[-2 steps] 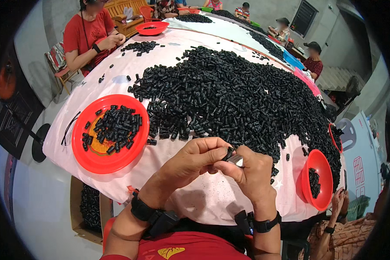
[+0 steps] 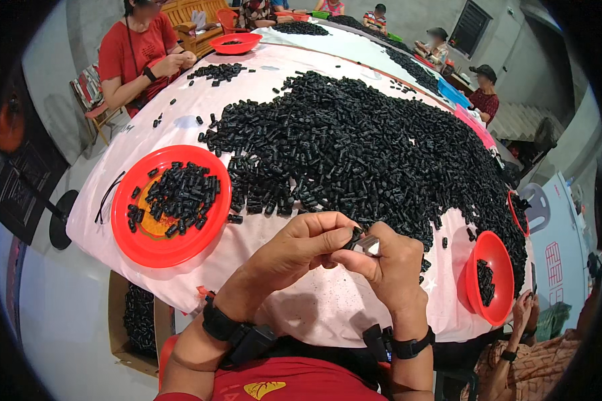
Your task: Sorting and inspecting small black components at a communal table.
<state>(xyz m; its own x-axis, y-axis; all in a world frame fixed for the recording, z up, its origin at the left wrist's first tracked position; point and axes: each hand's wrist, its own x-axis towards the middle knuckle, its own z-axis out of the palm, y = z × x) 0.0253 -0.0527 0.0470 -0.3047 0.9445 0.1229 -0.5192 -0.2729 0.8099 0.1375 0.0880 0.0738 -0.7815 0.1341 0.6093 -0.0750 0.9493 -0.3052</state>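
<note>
My left hand (image 2: 308, 242) pinches a small black plastic piece (image 2: 356, 236) between thumb and fingertips, above the near part of the table. Closed around a short silver metal tool (image 2: 368, 246), my right hand (image 2: 396, 265) brings it right up against that piece. Fingers cover most of the tool, so its exact kind does not show. Just beyond both hands spreads a large heap of small black cylindrical pieces (image 2: 354, 147). On the left stands a red plate (image 2: 128, 237) with a loose pile of similar pieces (image 2: 184, 194) on it.
A red bowl (image 2: 502, 299) with a few black pieces sits at the right edge of the pink tablecloth (image 2: 301, 307). Below the left edge is a cardboard box (image 2: 119, 331) of black pieces. People sit around the table; a co-worker's hands (image 2: 525, 311) are at the right.
My right hand and the silver tool have shifted very slightly to the right, and more of the tool's metal shows. My left hand stays nearly still.
</note>
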